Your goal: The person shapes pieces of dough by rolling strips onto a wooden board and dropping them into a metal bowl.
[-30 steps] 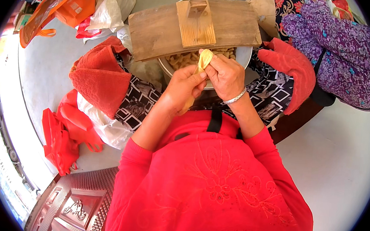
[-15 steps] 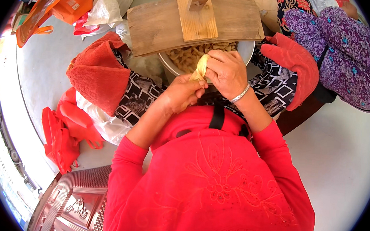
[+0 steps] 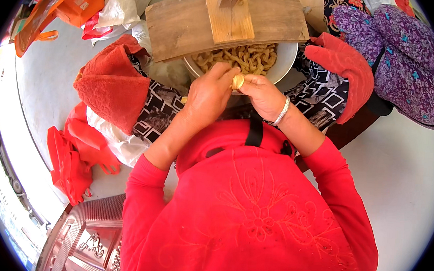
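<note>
Between my two hands is a soft pale-yellow strip (image 3: pixel 238 81), bunched into a small folded roll. My left hand (image 3: pixel 211 91) is closed on it, fingers curled and thumb side up. From the other side my right hand (image 3: pixel 266 97) pinches it with thumb and fingertips; a silver bracelet circles that wrist. Just beyond my hands, between my knees, stands a round metal basin (image 3: pixel 286 65). Many yellowish-brown twisted pieces (image 3: pixel 252 57) lie in it. My left hand hides part of the basin's near rim, and the strip's lower end cannot be made out.
A wooden board (image 3: pixel 184 25) with a small upright wooden block (image 3: pixel 230 18) lies across the basin's far side. Red cloths (image 3: pixel 112 85) cover my knees. Red bags (image 3: pixel 72 160) and an orange bag (image 3: pixel 80 0) lie at left. Another person's purple patterned legs (image 3: pixel 403 63) are at right.
The strip was longer and stood up between my fingers; now it is a compact roll. My left hand has moved up and forward, my right hand lower. More pieces in the basin show.
</note>
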`<state>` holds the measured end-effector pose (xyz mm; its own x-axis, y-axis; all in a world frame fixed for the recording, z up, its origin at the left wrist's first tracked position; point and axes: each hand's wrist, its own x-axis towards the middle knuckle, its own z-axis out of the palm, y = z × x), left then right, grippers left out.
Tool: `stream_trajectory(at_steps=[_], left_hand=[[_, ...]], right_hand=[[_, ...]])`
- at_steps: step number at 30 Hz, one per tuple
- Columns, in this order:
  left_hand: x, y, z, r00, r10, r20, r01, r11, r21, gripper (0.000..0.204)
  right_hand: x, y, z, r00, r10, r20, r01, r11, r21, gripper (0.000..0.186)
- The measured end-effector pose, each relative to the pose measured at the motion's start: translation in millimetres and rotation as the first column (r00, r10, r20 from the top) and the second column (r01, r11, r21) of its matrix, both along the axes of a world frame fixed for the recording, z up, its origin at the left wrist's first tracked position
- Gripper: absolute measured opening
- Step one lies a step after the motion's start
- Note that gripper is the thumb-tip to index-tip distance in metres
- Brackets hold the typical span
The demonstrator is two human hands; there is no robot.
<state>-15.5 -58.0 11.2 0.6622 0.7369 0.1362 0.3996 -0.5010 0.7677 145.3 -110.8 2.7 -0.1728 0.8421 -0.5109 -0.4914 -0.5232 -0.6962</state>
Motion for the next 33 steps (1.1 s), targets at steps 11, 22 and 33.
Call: stream_trajectory(at_steps=[11,22,33], left_hand=[[19.4,-6.6,1.4,0.963,0.233,0.137,-0.183,0.935,-0.304,0.018],[-1.4,-36.4,-5.8,0.971,0.205,0.126,-0.107,0.836,-0.538,0.019],[5.6,-19.1,12.2,0.981,0.117,-0.152,-0.059,0.940,0.337,0.012]], right_hand=[[-3.3,2.2,-1.2,0.511,-0.449,0.733,-0.172,0.782,0.599,0.007],[22.0,-9.4,-26.1,0.815,-0.548,0.190,0.405,0.772,0.490,0.012],[60.7,-3.8,23.1,0.749,0.135,0.648,-0.298,0.943,0.148,0.028]])
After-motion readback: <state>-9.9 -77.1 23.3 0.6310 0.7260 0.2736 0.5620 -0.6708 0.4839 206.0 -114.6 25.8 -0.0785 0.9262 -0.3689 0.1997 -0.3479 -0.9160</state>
